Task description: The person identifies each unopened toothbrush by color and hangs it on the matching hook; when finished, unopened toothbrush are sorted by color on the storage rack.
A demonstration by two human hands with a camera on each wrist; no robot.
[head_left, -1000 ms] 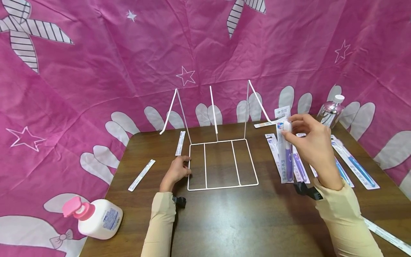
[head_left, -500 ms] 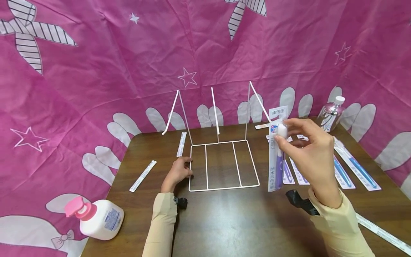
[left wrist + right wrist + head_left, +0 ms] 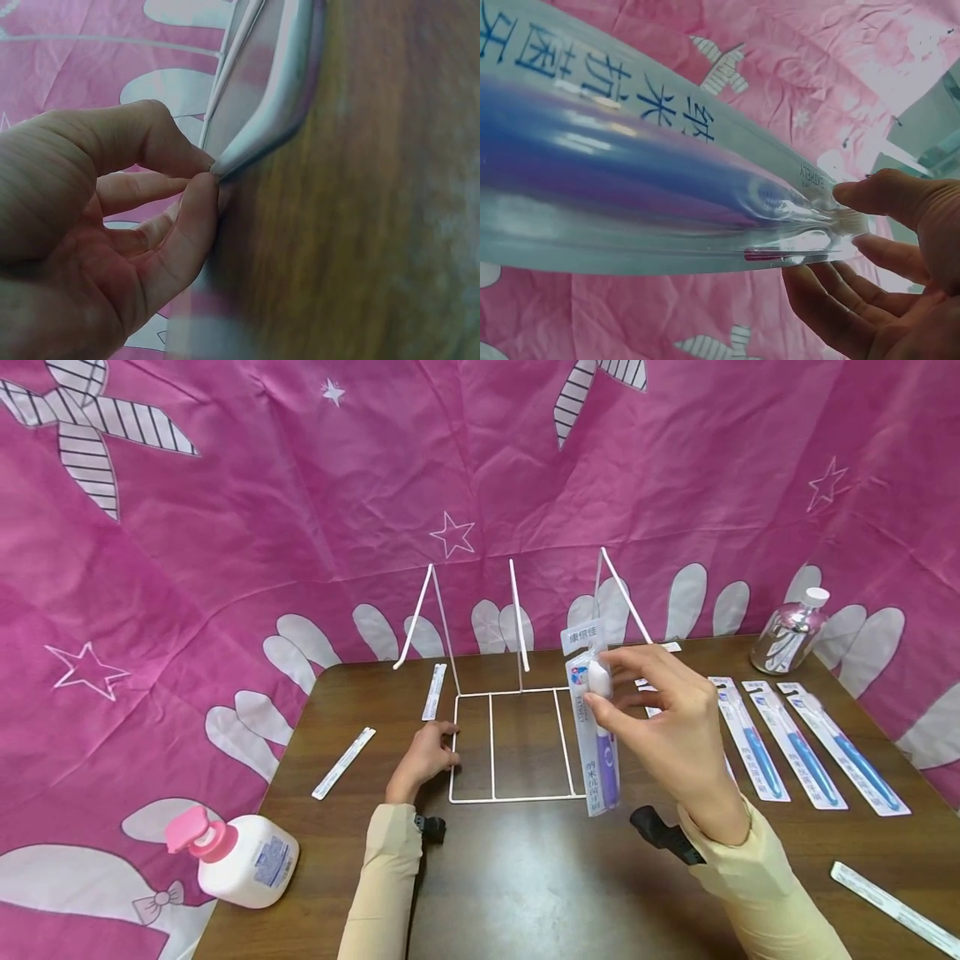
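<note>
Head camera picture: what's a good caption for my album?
Right hand holds a packaged purple toothbrush; left hand pinches a white wire rack.

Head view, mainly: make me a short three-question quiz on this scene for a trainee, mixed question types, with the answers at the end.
1. Multiple choice: the right hand grips a packaged toothbrush whose handle is: A green, B purple, C orange.
2. True or false: the pump bottle sits nearer the person than the clear bottle.
3. Fill in: the left hand pinches the white wire ____.

Key: 1 B; 2 true; 3 rack.
</note>
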